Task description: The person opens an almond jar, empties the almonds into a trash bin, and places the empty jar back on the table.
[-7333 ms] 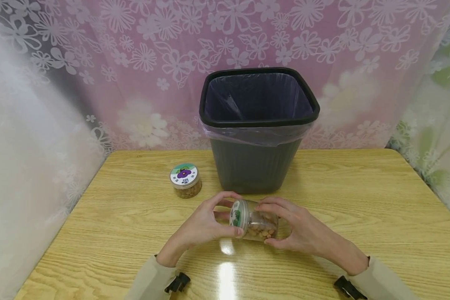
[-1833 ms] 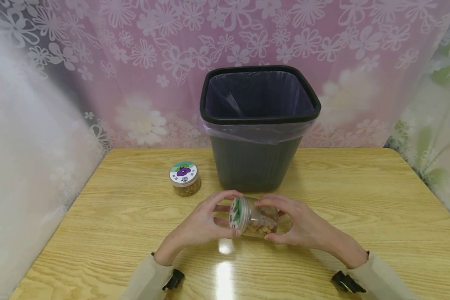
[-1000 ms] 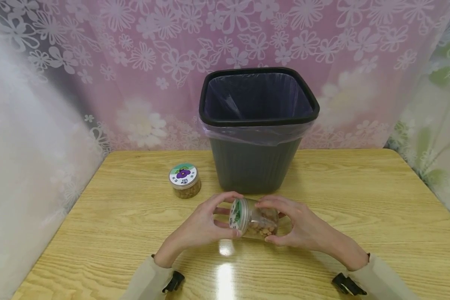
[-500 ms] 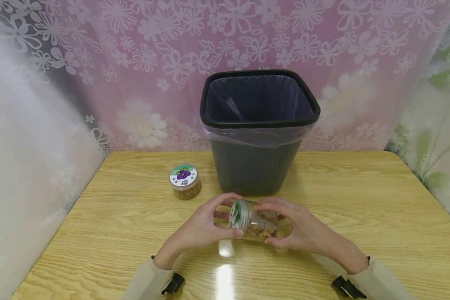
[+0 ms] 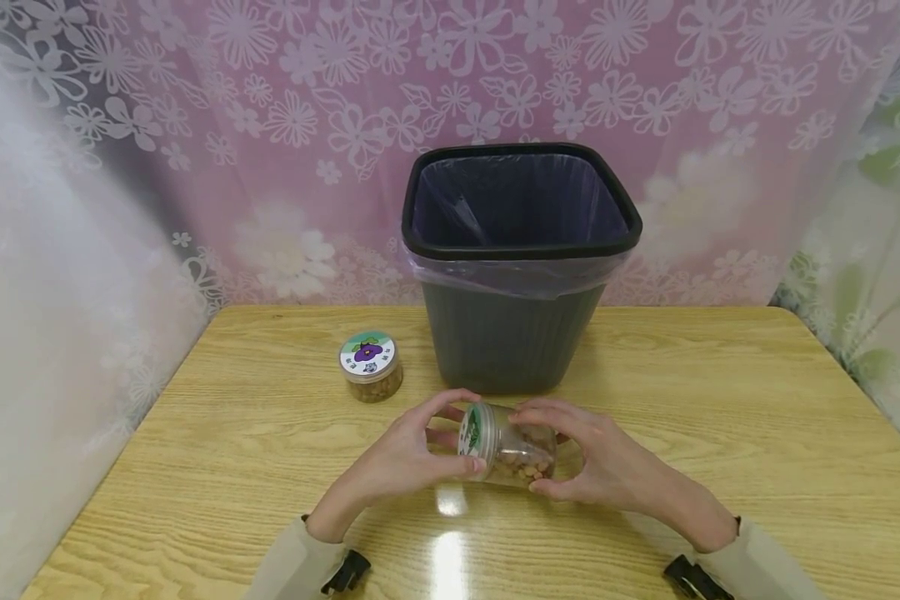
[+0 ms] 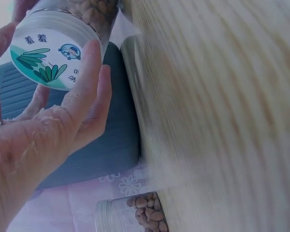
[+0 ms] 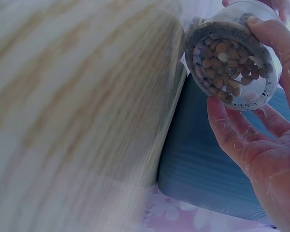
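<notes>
A clear plastic jar (image 5: pixel 523 454) of brown pellets or nuts is tipped on its side, its white and green lid (image 5: pixel 471 437) facing left. My left hand (image 5: pixel 401 450) grips the lid's rim between thumb and fingers. Around the jar's base end curl the thumb and fingers of my right hand (image 5: pixel 603 458). In the left wrist view the lid (image 6: pixel 48 55) shows green leaves and a small blue figure. The right wrist view shows the jar's base (image 7: pixel 232 72) with the pieces heaped inside. Whether the jar touches the table cannot be told.
A second, lidded jar (image 5: pixel 372 385) with a purple flower label stands upright at the left. Behind my hands is a dark bin (image 5: pixel 510 337) with a clear liner bag. A pink floral curtain (image 5: pixel 307 150) hangs past the wooden table's (image 5: pixel 720 392) far edge.
Both hands keep their hold on the jar at nearly the same spot. The lid's label appears slightly turned compared with earlier frames. The view has shifted a little.
</notes>
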Available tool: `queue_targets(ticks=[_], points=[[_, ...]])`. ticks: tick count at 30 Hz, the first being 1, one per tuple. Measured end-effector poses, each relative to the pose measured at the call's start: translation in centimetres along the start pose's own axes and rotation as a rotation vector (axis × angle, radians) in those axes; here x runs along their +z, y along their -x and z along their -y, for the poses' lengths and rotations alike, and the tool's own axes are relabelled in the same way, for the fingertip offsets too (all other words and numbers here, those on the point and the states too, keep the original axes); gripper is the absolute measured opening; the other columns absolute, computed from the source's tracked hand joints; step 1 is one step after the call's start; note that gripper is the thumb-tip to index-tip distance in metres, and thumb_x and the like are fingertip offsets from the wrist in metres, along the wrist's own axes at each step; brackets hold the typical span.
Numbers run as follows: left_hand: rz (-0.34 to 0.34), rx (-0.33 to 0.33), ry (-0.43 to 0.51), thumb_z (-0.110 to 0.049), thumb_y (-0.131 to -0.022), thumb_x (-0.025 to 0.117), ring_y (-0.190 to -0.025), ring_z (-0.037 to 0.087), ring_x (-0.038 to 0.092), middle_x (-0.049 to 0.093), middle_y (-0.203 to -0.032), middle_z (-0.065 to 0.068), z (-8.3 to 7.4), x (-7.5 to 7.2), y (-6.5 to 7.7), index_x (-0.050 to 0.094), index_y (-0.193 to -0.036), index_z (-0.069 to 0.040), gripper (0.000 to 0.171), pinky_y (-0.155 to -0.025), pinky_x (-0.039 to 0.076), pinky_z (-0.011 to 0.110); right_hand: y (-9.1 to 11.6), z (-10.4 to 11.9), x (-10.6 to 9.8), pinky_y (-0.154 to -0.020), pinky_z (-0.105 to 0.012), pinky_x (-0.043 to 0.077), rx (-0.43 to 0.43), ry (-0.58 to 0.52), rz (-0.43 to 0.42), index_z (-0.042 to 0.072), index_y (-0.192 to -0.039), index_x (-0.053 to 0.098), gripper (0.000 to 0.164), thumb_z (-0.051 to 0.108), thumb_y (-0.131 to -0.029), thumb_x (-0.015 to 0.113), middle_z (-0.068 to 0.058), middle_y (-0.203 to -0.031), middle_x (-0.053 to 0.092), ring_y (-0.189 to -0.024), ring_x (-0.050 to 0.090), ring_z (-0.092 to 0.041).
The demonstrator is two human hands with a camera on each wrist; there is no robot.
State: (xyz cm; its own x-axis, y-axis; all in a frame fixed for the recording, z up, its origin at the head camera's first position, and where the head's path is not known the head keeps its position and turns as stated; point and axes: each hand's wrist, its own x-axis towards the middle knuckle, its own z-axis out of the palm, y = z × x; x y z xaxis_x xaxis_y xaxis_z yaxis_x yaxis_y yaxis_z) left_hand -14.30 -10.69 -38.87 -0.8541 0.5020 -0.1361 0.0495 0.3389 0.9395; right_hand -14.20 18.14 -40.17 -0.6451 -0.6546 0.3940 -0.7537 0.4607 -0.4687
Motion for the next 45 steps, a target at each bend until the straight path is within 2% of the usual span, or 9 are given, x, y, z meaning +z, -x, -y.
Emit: queue_targets(ticks=[5, 10, 14, 20, 29, 45], points=[[0.020, 0.029, 0.038, -0.028, -0.083, 0.084, -0.125, 0.030, 0.060, 0.050, -0.143, 0.002, 0.14, -0.03, -0.01, 0.049, -0.145, -0.034, 0.072, -0.089, 0.060, 0.037, 0.00, 0.03, -0.02, -0.081, -0.033, 0.061, 0.008, -0.007, 0.007, 0.023, -0.141, 0.057, 0.076, 0.020, -0.074, 0.092, -0.001, -0.139, 0.062, -0.119, 0.065, -0.020], [0.052, 0.072, 0.113, -0.010, -0.081, 0.085, -0.132, 0.036, 0.053, 0.044, -0.149, 0.001, 0.19, -0.03, 0.00, 0.051, -0.143, -0.035, 0.075, -0.090, 0.062, 0.035, 0.03, 0.04, -0.02, -0.078, -0.032, 0.061, 0.016, -0.019, 0.006, 0.023, -0.141, 0.057, 0.077, 0.021, -0.073, 0.093, -0.002, -0.139, 0.063, -0.118, 0.065, -0.020], [0.058, 0.097, 0.118, -0.004, -0.078, 0.084, -0.134, 0.039, 0.050, 0.041, -0.153, 0.003, 0.23, -0.03, -0.04, 0.052, -0.142, -0.034, 0.077, -0.091, 0.062, 0.035, 0.06, 0.06, -0.07, -0.077, -0.031, 0.061, 0.027, -0.026, 0.008, 0.023, -0.141, 0.057, 0.076, 0.021, -0.074, 0.093, -0.002, -0.139, 0.062, -0.117, 0.065, -0.020], [0.049, 0.111, 0.108, -0.004, -0.078, 0.084, -0.135, 0.040, 0.049, 0.040, -0.153, 0.005, 0.31, 0.01, -0.08, 0.053, -0.141, -0.032, 0.076, -0.093, 0.061, 0.036, 0.07, 0.05, -0.11, -0.078, -0.031, 0.061, 0.024, -0.030, 0.008, 0.023, -0.141, 0.057, 0.076, 0.020, -0.074, 0.092, -0.001, -0.139, 0.062, -0.117, 0.065, -0.019], [0.046, 0.110, 0.095, -0.003, -0.077, 0.084, -0.134, 0.037, 0.051, 0.041, -0.152, -0.001, 0.27, 0.02, -0.15, 0.054, -0.139, -0.037, 0.077, -0.092, 0.061, 0.035, 0.08, 0.05, -0.10, -0.081, -0.032, 0.061, 0.028, -0.020, 0.009, 0.024, -0.141, 0.057, 0.077, 0.021, -0.074, 0.092, 0.000, -0.140, 0.062, -0.120, 0.064, -0.019], [0.048, 0.100, 0.101, -0.008, -0.078, 0.087, -0.130, 0.034, 0.055, 0.045, -0.151, -0.006, 0.27, -0.05, -0.29, 0.054, -0.140, -0.038, 0.076, -0.090, 0.062, 0.033, 0.13, -0.17, -0.06, -0.077, -0.029, 0.061, 0.017, -0.067, 0.005, 0.021, -0.142, 0.056, 0.077, 0.018, -0.074, 0.092, -0.003, -0.140, 0.061, -0.116, 0.066, -0.021]])
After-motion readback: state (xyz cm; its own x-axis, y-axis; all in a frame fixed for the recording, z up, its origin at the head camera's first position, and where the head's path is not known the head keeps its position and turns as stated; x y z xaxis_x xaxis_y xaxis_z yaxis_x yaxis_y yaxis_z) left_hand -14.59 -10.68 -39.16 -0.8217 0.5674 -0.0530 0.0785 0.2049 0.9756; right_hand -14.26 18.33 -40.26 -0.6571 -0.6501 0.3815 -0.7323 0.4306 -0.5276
